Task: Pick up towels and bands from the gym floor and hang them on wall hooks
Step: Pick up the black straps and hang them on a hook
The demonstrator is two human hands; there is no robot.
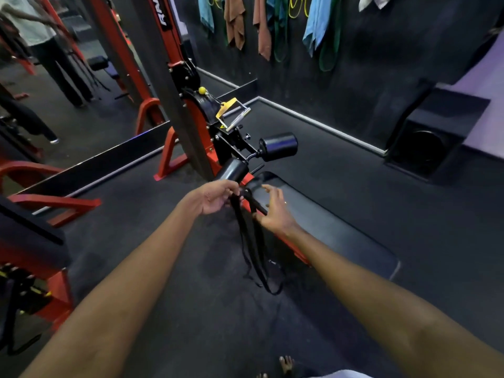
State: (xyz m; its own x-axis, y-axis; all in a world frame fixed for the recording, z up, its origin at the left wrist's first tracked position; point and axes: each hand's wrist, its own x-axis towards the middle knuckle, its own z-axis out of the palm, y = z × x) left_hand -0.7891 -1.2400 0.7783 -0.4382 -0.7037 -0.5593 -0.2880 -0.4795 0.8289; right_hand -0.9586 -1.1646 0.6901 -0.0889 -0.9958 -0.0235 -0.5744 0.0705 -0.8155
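Observation:
A black band [252, 241] hangs in long loops from my two hands down to just above the dark floor. My left hand [216, 197] pinches its top end between curled fingers. My right hand [274, 211] is beside it, thumb against the band's upper part and fingers spread loosely. On the dark wall at the back hang blue towels [316, 23], brown towels [234, 20], green bands [331, 42] and a yellow band [296, 8]. The hooks themselves are out of view.
A red and black cable machine [191, 110] with padded rollers [278, 145] stands straight ahead. Its black bench pad [327, 222] lies under my right arm. A mirror [68, 85] on the left reflects a person. A black speaker box [433, 137] sits in the right corner.

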